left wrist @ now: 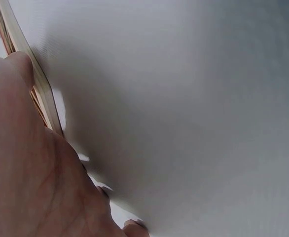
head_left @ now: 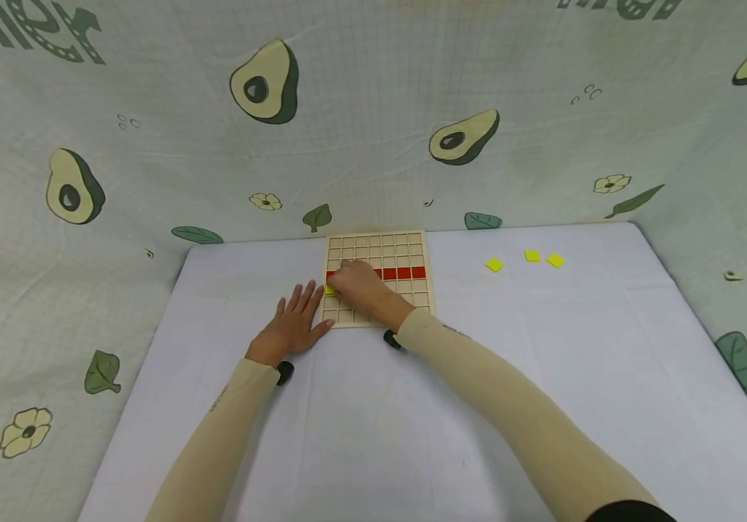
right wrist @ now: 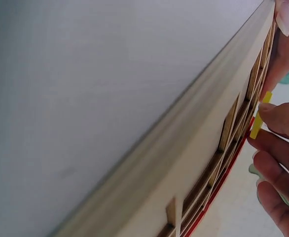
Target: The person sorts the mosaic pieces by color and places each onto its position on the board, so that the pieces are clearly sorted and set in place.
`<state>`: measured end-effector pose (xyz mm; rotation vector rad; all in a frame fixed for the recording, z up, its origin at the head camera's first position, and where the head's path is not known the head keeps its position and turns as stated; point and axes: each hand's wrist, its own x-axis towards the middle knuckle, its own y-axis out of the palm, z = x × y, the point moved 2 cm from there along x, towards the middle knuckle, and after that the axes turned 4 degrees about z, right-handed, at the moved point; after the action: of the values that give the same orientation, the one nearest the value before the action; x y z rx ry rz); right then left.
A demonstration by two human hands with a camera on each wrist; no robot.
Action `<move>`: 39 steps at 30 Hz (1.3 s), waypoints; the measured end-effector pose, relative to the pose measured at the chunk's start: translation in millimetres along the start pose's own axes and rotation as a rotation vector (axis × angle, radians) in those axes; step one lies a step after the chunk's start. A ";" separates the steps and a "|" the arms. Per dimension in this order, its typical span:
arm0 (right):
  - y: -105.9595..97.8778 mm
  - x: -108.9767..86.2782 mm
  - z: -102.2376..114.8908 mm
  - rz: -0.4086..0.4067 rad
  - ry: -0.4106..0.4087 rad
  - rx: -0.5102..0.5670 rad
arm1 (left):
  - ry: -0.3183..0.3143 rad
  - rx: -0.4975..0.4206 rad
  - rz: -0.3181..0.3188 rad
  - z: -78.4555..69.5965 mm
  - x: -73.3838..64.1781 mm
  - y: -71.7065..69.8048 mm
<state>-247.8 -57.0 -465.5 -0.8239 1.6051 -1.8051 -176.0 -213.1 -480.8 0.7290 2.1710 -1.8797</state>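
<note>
A wooden grid board (head_left: 420, 299) lies at the back middle of the table, a row of red square tiles (head_left: 403, 273) crossing it. Over its left side, my right hand (head_left: 369, 291) pinches a yellow square tile (right wrist: 260, 116) between thumb and forefinger, on edge above the cells. My left hand (head_left: 291, 325) lies flat on the table just left of the board, fingers spread. Its thumb touches the wooden rim (left wrist: 46, 98) in the left wrist view. My right hand covers the left part of the red row.
Three loose yellow tiles, a left one (head_left: 494, 264), a middle one (head_left: 532, 255) and a right one (head_left: 556, 259), lie right of the board. Behind the white table (head_left: 373, 420) hangs a cloth (head_left: 373, 145) printed with avocados.
</note>
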 end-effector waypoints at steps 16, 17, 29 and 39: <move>-0.2 1.0 4.0 0.055 0.032 -0.064 | 0.005 -0.020 0.005 1.3 0.7 3.6; -0.1 0.8 4.2 0.055 0.032 -0.066 | 0.002 -0.020 0.007 0.3 0.2 2.9; 0.9 -1.1 5.2 0.040 0.047 -0.056 | 0.005 -0.023 0.005 -0.1 -0.6 2.5; -3.1 -10.8 5.9 -0.008 0.015 -0.018 | -0.007 -0.011 0.012 2.2 3.1 3.5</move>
<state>-236.4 -52.1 -462.7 -0.8282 1.6315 -1.8087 -177.4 -214.1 -485.6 0.7298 2.1662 -1.8604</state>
